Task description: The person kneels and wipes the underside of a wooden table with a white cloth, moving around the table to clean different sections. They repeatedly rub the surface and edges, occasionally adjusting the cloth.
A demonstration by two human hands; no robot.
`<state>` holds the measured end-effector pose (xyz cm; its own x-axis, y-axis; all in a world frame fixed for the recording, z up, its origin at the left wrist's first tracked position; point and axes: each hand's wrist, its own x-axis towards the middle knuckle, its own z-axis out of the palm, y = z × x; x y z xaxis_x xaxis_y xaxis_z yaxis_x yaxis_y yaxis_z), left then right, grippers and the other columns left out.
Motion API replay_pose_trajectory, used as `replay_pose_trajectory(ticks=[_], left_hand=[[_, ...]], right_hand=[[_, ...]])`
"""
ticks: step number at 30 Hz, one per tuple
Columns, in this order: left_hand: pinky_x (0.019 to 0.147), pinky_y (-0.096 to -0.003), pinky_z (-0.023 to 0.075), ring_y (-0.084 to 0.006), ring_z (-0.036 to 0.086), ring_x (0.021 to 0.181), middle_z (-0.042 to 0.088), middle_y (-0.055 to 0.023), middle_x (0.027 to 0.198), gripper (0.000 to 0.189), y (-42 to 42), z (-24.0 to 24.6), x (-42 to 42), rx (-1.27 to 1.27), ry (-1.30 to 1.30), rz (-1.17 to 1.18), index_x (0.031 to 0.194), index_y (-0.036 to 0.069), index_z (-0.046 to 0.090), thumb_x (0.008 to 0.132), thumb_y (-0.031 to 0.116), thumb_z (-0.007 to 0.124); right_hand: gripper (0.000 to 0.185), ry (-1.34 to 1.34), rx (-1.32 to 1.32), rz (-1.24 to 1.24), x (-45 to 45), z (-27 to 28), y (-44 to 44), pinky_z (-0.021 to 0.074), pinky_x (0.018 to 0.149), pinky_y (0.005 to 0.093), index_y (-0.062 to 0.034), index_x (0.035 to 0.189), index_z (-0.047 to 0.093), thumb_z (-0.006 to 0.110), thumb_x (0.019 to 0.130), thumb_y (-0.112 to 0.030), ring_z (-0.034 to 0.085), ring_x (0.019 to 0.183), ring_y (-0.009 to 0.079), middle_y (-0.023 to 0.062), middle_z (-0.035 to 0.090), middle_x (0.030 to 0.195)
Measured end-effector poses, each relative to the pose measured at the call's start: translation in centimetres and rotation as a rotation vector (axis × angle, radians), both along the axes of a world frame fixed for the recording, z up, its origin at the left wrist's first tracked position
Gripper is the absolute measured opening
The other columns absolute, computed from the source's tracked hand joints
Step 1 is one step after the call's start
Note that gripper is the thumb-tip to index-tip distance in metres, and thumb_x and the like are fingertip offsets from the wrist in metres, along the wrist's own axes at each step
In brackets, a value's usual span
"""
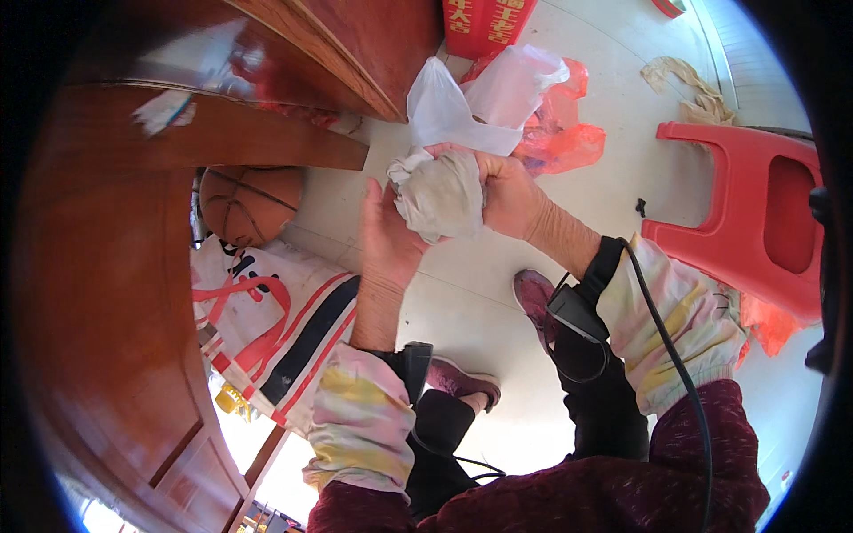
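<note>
A crumpled light grey cloth (pixel 441 193), bunched into a ball, is held up between both hands over the floor. My right hand (pixel 513 193) grips its right side, fingers curled over the top edge. My left hand (pixel 393 233) supports it from the left and below, thumb raised and apart from the cloth; its fingers are partly hidden beneath it. Just beyond the cloth lie a white plastic bag (pixel 490 100) and a red plastic bag (pixel 566 143), whose contents cannot be made out.
At left are dark red wooden furniture (pixel 113 280), a basketball (pixel 250 203) and a striped white bag (pixel 306 333). A red plastic stool (pixel 733 200) stands at right, with a beige cloth (pixel 700 90) beyond it. A red box (pixel 486 26) stands at the top. Cables hang from both forearms.
</note>
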<state>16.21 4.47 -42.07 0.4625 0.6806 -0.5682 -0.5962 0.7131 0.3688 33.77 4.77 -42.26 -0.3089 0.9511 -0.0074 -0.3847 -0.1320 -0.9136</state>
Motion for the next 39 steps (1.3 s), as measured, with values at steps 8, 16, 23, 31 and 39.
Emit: replay_pose_trajectory(ticks=[8,16,23,31,39], left_hand=[[0.103,-0.0406,0.0335,-0.0262,0.045,0.12,0.046,-0.0095,0.131,0.061,-4.2,10.1,0.4,-0.001,-0.16,0.253,0.134,0.009,0.036,0.088,0.047,0.047],[0.095,-0.0323,0.0414,-0.0198,0.053,0.107,0.055,-0.0061,0.116,0.054,-5.4,23.1,-2.5,0.232,0.175,0.319,0.127,0.007,0.043,0.075,0.0,0.054],[0.091,-0.0281,0.0394,-0.0161,0.049,0.106,0.053,-0.0046,0.112,0.054,-13.1,31.5,-2.5,0.288,0.396,0.241,0.125,0.007,0.047,0.072,0.007,0.058],[0.091,-0.0333,0.0418,-0.0204,0.048,0.109,0.043,-0.008,0.125,0.07,-26.7,37.9,-5.6,0.056,0.413,0.332,0.14,0.015,0.029,0.08,0.022,0.064],[0.093,-0.03,0.0417,-0.0165,0.05,0.109,0.047,-0.0083,0.122,0.08,-35.0,39.5,-9.1,0.103,0.319,0.771,0.137,0.006,0.029,0.067,0.0,0.069]], right_hand=[[0.063,0.002,-0.354,0.173,0.6,12.0,-3.4,0.0404,0.09,0.0256,-0.0067,0.128,0.045,0.048,0.067,0.006,0.047,0.107,0.0123,0.0027,0.05,0.121],[0.068,-0.227,-0.324,0.204,0.0,24.2,-4.1,0.0371,0.096,0.0311,-0.0049,0.13,0.039,0.062,0.066,-0.007,0.045,0.114,0.0198,0.0061,0.043,0.127],[0.068,-0.428,-0.211,0.442,-3.3,33.7,-8.3,0.046,0.082,0.0309,-0.0035,0.125,0.042,0.069,0.064,-0.015,0.052,0.101,0.0166,0.007,0.05,0.115],[0.028,-0.634,-0.477,0.687,-7.8,37.3,-14.5,0.0365,0.045,0.0207,-0.0078,0.095,0.063,0.065,0.067,-0.01,0.049,0.058,0.0047,-0.0034,0.058,0.074],[0.027,-0.702,-0.405,1.064,-16.9,40.5,-19.3,0.0416,0.049,0.0226,-0.0071,0.098,0.063,0.059,0.075,-0.02,0.052,0.06,0.0089,-0.0002,0.06,0.076]])
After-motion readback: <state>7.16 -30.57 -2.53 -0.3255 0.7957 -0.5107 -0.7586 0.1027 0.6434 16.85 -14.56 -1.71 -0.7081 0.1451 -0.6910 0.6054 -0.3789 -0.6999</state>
